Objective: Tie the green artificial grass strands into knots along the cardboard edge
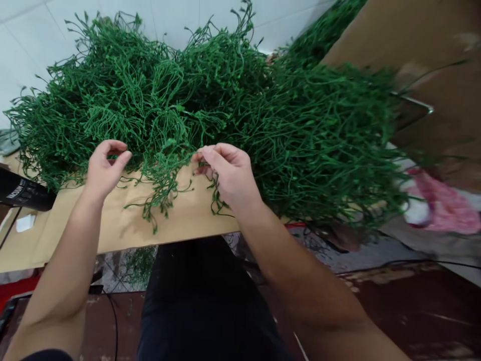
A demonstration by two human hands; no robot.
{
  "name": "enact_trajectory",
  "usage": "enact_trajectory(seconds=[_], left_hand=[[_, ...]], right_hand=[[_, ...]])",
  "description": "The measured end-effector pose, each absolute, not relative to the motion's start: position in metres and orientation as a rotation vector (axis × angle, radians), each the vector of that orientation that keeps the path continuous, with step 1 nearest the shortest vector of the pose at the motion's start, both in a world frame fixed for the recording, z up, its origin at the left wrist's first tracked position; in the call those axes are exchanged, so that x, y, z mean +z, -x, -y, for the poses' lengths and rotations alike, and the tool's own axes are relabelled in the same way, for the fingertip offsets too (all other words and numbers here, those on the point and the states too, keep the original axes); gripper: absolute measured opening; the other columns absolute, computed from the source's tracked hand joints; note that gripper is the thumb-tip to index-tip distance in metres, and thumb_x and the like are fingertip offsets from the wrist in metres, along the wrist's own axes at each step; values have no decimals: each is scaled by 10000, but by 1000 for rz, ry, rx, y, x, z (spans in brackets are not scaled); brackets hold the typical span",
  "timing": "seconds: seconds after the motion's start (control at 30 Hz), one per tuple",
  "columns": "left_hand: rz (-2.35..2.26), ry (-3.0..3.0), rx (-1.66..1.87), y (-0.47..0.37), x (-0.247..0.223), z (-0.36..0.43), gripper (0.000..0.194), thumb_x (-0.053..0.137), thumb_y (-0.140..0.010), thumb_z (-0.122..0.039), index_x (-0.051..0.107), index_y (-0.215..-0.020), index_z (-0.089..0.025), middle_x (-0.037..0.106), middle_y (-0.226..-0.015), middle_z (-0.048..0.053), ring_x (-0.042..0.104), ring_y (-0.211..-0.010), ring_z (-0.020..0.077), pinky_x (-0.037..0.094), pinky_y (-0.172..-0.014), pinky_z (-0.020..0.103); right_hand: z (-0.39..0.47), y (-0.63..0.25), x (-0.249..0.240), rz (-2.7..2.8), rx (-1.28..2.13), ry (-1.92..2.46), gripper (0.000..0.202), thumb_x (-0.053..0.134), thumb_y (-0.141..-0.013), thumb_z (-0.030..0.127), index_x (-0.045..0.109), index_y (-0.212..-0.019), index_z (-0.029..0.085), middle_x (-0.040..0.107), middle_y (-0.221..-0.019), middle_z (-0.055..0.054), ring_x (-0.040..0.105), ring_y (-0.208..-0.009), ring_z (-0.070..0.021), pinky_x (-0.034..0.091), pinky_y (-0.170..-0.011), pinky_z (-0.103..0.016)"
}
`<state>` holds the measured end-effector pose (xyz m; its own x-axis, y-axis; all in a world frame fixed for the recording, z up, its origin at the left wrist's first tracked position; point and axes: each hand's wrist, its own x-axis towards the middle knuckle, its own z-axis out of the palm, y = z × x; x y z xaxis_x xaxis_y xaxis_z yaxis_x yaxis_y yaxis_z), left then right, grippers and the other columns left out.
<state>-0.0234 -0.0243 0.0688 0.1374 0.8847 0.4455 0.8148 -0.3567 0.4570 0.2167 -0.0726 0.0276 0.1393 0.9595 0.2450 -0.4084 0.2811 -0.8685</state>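
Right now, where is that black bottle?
In the head view, the black bottle lies at the far left edge, on the brown cardboard sheet, just below the green stem pile.

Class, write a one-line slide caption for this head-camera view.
Two bare hands, left and right, pinch thin green plastic stems heaped on a tan cardboard sheet.
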Motion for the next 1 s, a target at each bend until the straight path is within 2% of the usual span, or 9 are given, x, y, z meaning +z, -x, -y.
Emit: enact_trajectory(seconds=[0.1,0.17,0.23,0.3,0.47,0.63,0.77,0.9,1.0], left_hand=[[-1439,-2607,823,-18,67,56,539,601,-699,-478,506,-1125,-161,538,-1158,98,508,-1075,231,440,-913,365],[-1398,-2733,676,-33,56,62,600,614,-700,-462,466,-1186,-143,488,-1222,129,465,-1148,265,405,-972,409],[-1501,-2736,602,-35,43,59,456,552,-767,-351,481,-1165,-142,497,-1196,130,496,-1110,251,424,-939,396],[-1674,-2694,590,-29,36,51,302,473,-794,-215,533,-1086,-168,540,-1122,106,544,-1021,225,446,-868,367],[-1860,-2780,508,-8,39,38,354,377,-803,-139,547,-1106,-206,619,-1099,88,577,-998,230,417,-798,363],[-2054,-2691,504,5,50,23,329,397,-794,-146,576,-1054,-238,675,-1031,55,606,-959,212,404,-803,356],[-2044,-2424,623,16,58,15,330,511,-762,-267,549,-1085,-210,641,-1045,80,587,-985,227,436,-846,380],[-1665,-2265,757,9,54,37,669,609,-676,-470,423,-1237,-156,459,-1264,156,509,-1116,254,468,-879,394],[-1421,-2486,952,-14,46,68,692,572,-704,-484,357,-1282,-170,381,-1304,155,393,-1233,275,388,-994,461]], right_hand=[[70,-212,38,959,1103,649,284,690,-669,441,558,-646,190,567,-729,21,560,-715,-70,544,-618,-212],[73,-212,44,975,1089,599,286,688,-674,436,551,-637,187,579,-795,18,566,-765,-72,556,-653,-221],[78,-215,49,1012,1102,554,297,682,-684,433,540,-624,179,597,-841,10,573,-792,-81,560,-670,-236],[84,-221,51,1056,1135,518,311,671,-700,432,525,-610,172,603,-804,3,580,-774,-88,558,-661,-247],[88,-229,49,1032,1162,473,393,654,-727,431,430,-546,163,489,-593,29,539,-617,-66,483,-539,-206],[87,-214,46,994,1218,390,455,666,-719,431,353,-527,162,366,-518,53,436,-502,-38,333,-448,-189],[84,-210,39,933,1259,378,454,679,-711,405,340,-533,162,350,-509,61,411,-479,-33,297,-445,-194],[80,-211,26,897,1236,442,408,674,-715,397,387,-546,163,425,-536,57,458,-522,-38,378,-525,-209],[78,-206,20,969,1219,499,377,658,-724,421,444,-553,162,473,-556,46,501,-572,-49,415,-591,-222]])
